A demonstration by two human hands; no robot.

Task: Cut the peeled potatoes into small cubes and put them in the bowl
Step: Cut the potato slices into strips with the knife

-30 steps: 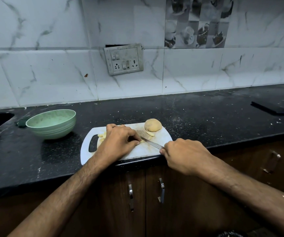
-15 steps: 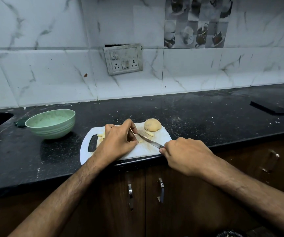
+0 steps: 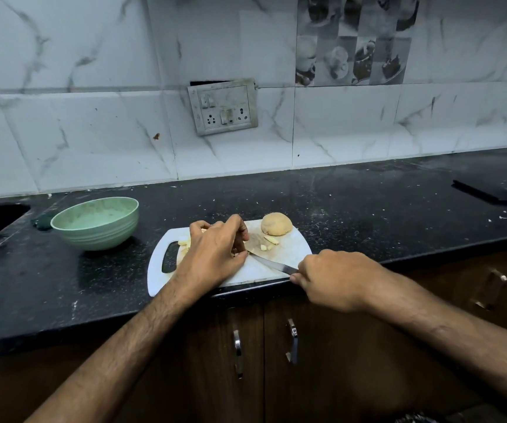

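Potato pieces [image 3: 265, 247] lie beside the left hand [image 3: 215, 250], which pins a hidden piece; the right hand [image 3: 334, 277] clasps the knife [image 3: 272, 264] for dicing.

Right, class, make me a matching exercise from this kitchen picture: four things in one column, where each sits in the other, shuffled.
Things:
1. green bowl
2. whole potato
3. knife
4. socket plate

Places:
A. on the tiled wall
B. in the right hand
C. far corner of the cutting board
D. on the counter, left of the board

Pairs: 1-D, 2-C, 3-B, 4-A
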